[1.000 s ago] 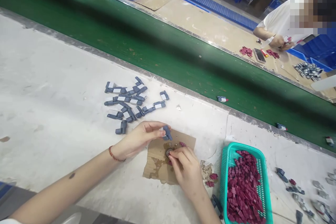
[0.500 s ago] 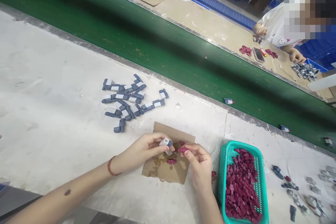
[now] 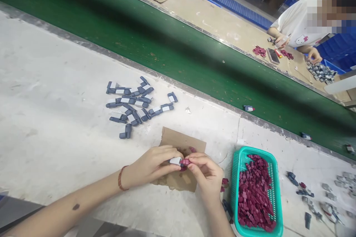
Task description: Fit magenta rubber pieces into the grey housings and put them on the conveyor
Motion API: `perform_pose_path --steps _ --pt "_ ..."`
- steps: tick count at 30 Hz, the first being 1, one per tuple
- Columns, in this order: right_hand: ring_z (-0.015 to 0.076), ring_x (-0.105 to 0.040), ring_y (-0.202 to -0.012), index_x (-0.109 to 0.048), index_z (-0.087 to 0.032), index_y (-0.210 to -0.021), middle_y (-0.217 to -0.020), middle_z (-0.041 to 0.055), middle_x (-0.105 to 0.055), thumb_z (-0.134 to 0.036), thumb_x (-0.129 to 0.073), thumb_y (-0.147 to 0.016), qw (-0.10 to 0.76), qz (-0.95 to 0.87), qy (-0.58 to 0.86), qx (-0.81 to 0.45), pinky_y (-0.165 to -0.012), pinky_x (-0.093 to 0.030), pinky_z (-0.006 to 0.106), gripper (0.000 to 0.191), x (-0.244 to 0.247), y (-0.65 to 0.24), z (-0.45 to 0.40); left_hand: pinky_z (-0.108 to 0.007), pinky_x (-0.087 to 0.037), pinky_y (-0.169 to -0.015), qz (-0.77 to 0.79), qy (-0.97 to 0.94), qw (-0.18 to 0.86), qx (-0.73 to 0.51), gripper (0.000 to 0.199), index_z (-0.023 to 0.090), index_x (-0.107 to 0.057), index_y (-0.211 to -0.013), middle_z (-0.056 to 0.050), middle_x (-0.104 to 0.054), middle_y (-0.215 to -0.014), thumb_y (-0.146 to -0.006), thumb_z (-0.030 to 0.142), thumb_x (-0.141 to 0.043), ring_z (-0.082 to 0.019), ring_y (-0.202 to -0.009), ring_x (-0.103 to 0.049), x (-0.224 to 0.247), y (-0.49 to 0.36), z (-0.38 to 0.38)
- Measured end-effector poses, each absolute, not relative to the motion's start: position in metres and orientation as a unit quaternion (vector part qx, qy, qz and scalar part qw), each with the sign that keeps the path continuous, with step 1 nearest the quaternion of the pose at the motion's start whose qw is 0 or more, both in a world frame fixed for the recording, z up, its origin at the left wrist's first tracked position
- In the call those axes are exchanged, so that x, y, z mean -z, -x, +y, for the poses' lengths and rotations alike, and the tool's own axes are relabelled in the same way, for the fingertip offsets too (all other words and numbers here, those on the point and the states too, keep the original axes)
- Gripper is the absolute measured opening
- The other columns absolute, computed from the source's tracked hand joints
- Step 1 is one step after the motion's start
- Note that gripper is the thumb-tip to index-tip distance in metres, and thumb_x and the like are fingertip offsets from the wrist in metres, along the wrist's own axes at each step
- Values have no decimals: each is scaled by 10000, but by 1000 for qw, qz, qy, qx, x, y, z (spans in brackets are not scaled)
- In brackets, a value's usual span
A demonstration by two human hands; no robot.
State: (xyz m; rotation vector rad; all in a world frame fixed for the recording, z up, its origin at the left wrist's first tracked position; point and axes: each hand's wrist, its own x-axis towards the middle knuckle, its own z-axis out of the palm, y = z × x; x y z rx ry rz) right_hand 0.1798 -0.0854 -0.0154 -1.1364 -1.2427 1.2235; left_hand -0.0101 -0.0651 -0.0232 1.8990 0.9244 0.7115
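Over a stained piece of brown cardboard (image 3: pixel 183 139), my left hand (image 3: pixel 158 161) pinches a small grey-and-white part (image 3: pixel 175 161). My right hand (image 3: pixel 207 172) grips a small dark-red piece (image 3: pixel 185 162) between thumb and fingers, and that piece meets the right end of the grey-and-white part. Another dark-red piece (image 3: pixel 192 149) lies on the cardboard behind my fingers. Several blue-grey and white parts (image 3: pixel 134 100) are spread on the white table beyond my left hand.
A green basket (image 3: pixel 279 192) full of dark-red pieces stands right of my right hand. Loose grey parts (image 3: pixel 330 194) lie farther right. Beyond the table runs a green conveyor belt (image 3: pixel 167 48) carrying a few parts. Across it, a person (image 3: pixel 294 26) handles parts.
My hands have come together, bringing the dark-red piece against the grey-and-white part. Parts on the belt sit slightly farther right in view.
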Motion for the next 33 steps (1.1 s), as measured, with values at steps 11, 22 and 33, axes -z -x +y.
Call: perform_pose_path --steps 11,22,33 --pt "165 -699 -770 -746 -232 -900 -848 38 -745 -190 -650 -867 401 -625 495 -450 -703 -570 264 110 6 -184 -87 -249 -453 -611 349 -816 386 -252 428 172 -602 -929 -56 -706 -793 -1022 444 -285 -179 -700 -651 22 12 -62" --pt "162 -678 -807 -733 -220 -959 -866 43 -735 -277 -560 -946 338 -673 504 -424 -733 -534 266 182 -16 -196 -98 -240 -505 -612 331 -821 394 -246 281 213 -648 -937 -36 -728 -818 -987 384 -431 -184 -686 -680 17 6 -68" --pt "296 -630 -872 -686 -173 -892 -958 130 -650 -215 -487 -884 53 -640 765 -52 -765 -513 427 203 -8 -333 -97 -384 -492 -720 524 -818 145 -187 384 171 -662 -1013 -91 -693 -726 -916 465 -435 -318 -769 -658 15 -16 56"
